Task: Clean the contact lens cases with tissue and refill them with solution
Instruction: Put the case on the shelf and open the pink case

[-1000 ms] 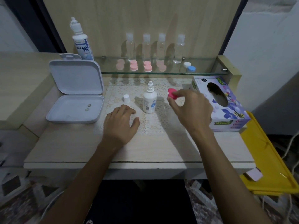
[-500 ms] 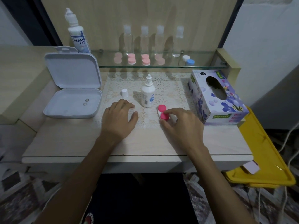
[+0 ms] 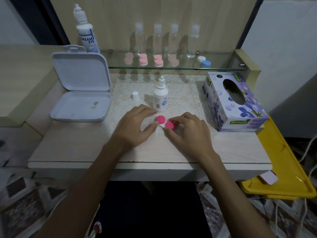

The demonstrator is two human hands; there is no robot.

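Hands meet over the lens case (image 3: 163, 122), which lies on the lace mat (image 3: 181, 93) just in front of the solution bottle (image 3: 160, 100); our left hand (image 3: 135, 126) pinches the case's left end, our right hand (image 3: 185, 131) curls thumb and fingertips around the right pink cap (image 3: 170, 125). We judge it light, hard plastic, smooth and prone to skidding; so brace the white base firmly, grip each cap by its rim, then reach for the tissue box (image 3: 231, 100).

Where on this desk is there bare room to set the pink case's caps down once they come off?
Bare patches: the desk's front strip nearer the person than both hands, and the mat between the white cap and the open white box. Crowded: around the small solution bottle, where the left hand and right hand hold the pink case.
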